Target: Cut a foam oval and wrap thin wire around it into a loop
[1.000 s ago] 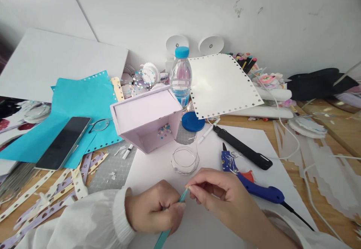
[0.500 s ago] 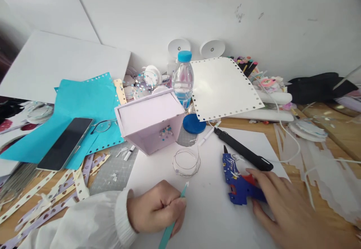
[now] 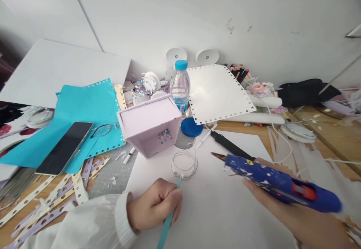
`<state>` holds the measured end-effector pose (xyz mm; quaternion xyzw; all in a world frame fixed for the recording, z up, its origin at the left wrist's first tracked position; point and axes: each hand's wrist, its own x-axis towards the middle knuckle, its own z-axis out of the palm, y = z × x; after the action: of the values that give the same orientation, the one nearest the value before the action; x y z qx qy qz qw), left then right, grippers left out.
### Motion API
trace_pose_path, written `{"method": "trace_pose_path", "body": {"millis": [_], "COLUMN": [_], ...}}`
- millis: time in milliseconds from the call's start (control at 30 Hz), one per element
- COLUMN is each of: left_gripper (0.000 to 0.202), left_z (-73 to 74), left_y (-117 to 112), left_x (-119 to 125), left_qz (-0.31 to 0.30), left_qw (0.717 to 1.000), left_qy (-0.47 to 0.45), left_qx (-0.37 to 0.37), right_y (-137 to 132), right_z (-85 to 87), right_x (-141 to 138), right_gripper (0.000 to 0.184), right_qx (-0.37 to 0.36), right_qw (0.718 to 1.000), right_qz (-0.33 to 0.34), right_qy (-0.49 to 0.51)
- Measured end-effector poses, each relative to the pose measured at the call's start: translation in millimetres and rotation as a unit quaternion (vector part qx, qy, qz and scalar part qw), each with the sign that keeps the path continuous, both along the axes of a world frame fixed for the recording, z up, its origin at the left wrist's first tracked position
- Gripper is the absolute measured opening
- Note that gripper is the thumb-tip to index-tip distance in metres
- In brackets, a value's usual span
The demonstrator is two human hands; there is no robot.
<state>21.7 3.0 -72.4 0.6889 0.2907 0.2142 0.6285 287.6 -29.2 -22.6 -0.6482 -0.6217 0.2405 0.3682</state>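
My left hand point(image 3: 153, 205) is closed round a thin teal paper strip point(image 3: 169, 219), whose tip points up toward a clear plastic ring point(image 3: 184, 164) on the white sheet point(image 3: 214, 211). In my right hand point(image 3: 284, 207) is a blue hot glue gun point(image 3: 279, 183), lifted off the sheet, its nozzle pointing left toward the ring. A pale lilac open box point(image 3: 150, 123) with confetti inside lies on its side just behind the ring.
A black pen-like tool point(image 3: 229, 145) and a white marker point(image 3: 204, 136) lie behind the glue gun. A water bottle point(image 3: 179, 85), blue lid point(image 3: 191, 126), punched white sheet point(image 3: 218, 93), teal paper point(image 3: 81, 110), phone point(image 3: 64, 147), glasses point(image 3: 103, 129) and punched paper strips point(image 3: 47, 200) crowd the desk.
My right hand left the strip's tip, went right to the glue gun, gripped it and raised it off the sheet. My left hand kept hold of the strip.
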Motion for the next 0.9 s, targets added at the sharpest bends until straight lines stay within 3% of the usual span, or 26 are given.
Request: {"method": "trace_pose_path", "body": {"millis": [200,467,667,900], "left_gripper": [0.073,0.071,0.069,0.068], "left_z": [2.0,7.7,6.3,8.6], "left_y": [-1,0,0,-1], "left_x": [-3,-4,-4,-4], "left_qz": [0.026,0.012,0.001,-0.005], "left_qw": [0.999,0.996,0.994,0.992], "left_qy": [0.022,-0.005,-0.032,-0.022], "left_qx": [0.036,0.085,0.108,0.125], "right_y": [29,20,10,10], "right_z": [-17.3,-40.0,-39.4,-35.9], "right_x": [-26,-30,-33,-33], "right_gripper": [0.013,0.012,0.018,0.016], "right_qx": [-0.047,-0.082,-0.156,-0.148], "right_qw": [0.983,0.974,0.963,0.966], "right_qz": [0.145,0.096,0.079,0.089], "right_qy": [0.098,0.190,0.205,0.192]}}
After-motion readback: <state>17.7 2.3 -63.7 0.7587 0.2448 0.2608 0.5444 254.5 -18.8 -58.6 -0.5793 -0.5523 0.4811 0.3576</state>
